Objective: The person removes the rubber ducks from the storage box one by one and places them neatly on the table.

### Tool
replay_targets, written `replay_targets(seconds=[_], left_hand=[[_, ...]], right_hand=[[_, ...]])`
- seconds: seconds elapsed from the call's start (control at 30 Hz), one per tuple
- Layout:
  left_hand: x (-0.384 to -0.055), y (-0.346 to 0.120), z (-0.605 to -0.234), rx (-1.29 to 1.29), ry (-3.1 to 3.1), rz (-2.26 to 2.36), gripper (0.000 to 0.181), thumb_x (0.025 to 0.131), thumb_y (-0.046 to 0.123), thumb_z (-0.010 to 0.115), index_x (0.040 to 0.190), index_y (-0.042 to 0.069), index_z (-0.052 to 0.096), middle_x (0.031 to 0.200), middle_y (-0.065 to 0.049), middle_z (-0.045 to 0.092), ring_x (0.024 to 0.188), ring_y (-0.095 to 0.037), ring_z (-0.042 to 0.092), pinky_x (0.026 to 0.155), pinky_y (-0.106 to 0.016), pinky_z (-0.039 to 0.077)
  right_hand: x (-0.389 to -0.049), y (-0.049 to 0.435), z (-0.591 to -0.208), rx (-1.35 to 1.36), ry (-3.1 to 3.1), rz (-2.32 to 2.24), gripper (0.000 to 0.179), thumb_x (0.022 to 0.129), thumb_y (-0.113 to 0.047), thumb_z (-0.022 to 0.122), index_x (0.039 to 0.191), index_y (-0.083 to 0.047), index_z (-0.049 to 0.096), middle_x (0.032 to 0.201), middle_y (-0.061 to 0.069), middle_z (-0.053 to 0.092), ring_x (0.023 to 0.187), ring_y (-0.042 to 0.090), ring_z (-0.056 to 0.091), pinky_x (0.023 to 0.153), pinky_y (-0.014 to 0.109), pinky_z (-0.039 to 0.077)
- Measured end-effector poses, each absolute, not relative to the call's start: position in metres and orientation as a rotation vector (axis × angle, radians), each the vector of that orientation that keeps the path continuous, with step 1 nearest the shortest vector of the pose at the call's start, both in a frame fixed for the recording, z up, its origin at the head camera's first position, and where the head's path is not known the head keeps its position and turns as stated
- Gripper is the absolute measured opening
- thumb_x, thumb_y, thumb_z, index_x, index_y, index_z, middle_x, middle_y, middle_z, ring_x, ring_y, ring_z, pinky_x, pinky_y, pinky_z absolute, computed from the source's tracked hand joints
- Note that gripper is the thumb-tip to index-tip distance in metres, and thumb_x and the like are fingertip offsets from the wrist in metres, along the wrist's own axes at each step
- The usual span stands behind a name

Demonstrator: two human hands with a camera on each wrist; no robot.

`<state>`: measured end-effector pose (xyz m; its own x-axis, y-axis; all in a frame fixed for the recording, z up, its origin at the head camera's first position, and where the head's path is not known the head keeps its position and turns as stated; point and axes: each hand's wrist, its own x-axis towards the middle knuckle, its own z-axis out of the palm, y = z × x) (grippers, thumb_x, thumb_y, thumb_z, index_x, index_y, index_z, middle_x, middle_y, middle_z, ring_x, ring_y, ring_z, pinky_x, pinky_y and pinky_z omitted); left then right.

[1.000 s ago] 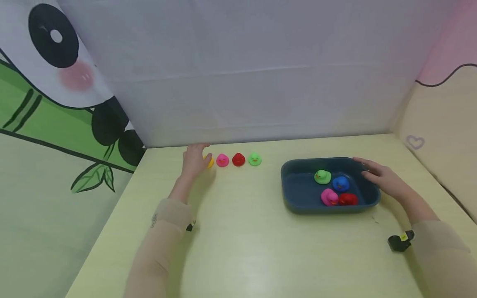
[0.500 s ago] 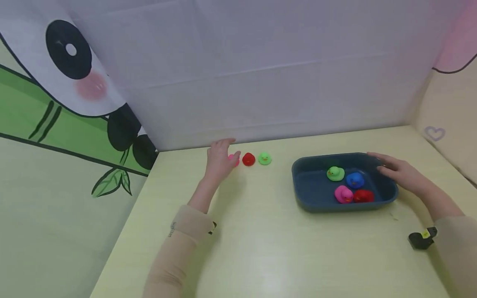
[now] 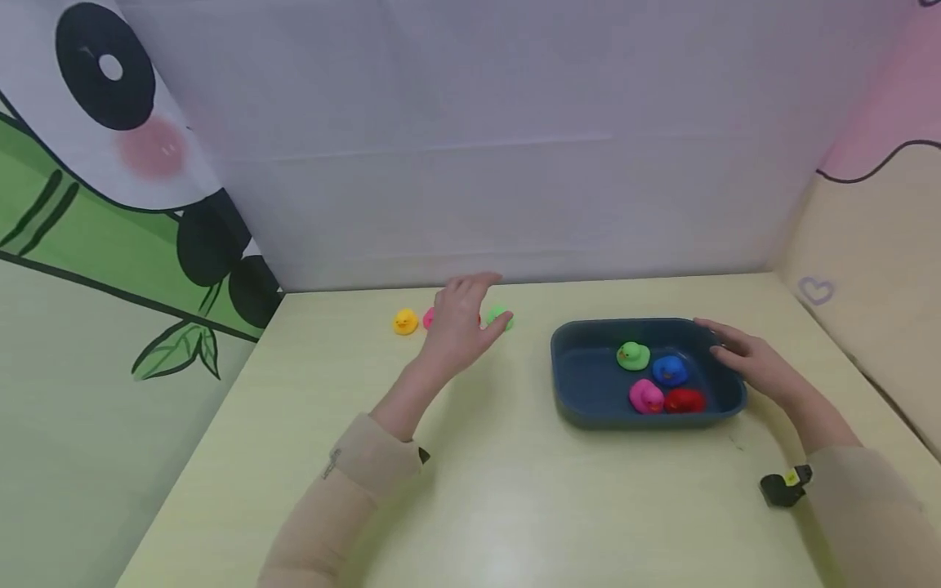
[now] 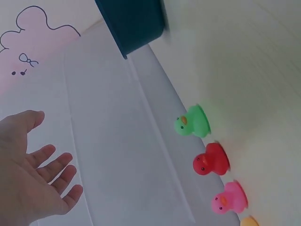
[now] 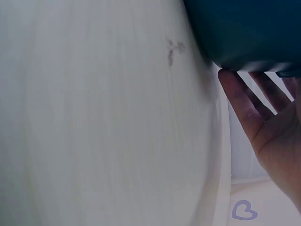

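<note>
My left hand hovers with spread fingers over a row of rubber ducks on the table, holding nothing. The row's yellow duck stands in full view at its left end. In the head view the hand partly hides the pink duck, red duck and green duck; the left wrist view shows them side by side. My right hand holds the right end of a dark blue plastic tray, thumb over the rim, other fingers against the outer wall.
Inside the tray sit a second green duck, a blue duck, a second pink duck and a second red duck. A pale cloth backdrop rises behind the table. Printed panels flank both sides.
My left hand has moved right along the duck row, from the yellow duck past the pink one. The yellow duck is uncovered. My right hand stays at the tray.
</note>
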<state>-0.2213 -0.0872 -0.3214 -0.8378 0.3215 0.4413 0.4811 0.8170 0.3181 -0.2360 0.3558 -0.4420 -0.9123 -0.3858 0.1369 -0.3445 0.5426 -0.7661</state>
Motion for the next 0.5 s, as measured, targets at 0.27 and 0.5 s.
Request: replay_targets(seconds=[0.27, 0.5], left_hand=[[-0.214, -0.058, -0.327, -0.721, -2.618, -0.667, 0.056, 0.086, 0.033, 0.067, 0.134, 0.012, 0.048, 0.133, -0.003, 0.052, 0.123, -0.023, 0.041, 0.099, -0.046, 0.035], [-0.208, -0.039, -0.331, -0.817, -2.659, -0.700, 0.061, 0.086, 0.039, 0.065, 0.139, 0.015, 0.043, 0.138, -0.001, 0.048, 0.128, -0.023, 0.038, 0.103, -0.048, 0.033]], right_hand=[[-0.240, 0.356, -0.449, -0.656, 2.680, -1.402, 0.046, 0.100, -0.018, 0.046, 0.144, -0.009, 0.038, 0.145, 0.023, 0.036, 0.117, -0.018, 0.031, 0.088, 0.002, 0.032], [-0.239, 0.356, -0.449, -0.613, 2.678, -1.403, 0.047, 0.100, -0.021, 0.045, 0.145, -0.011, 0.037, 0.146, 0.024, 0.034, 0.122, -0.011, 0.033, 0.087, 0.001, 0.032]])
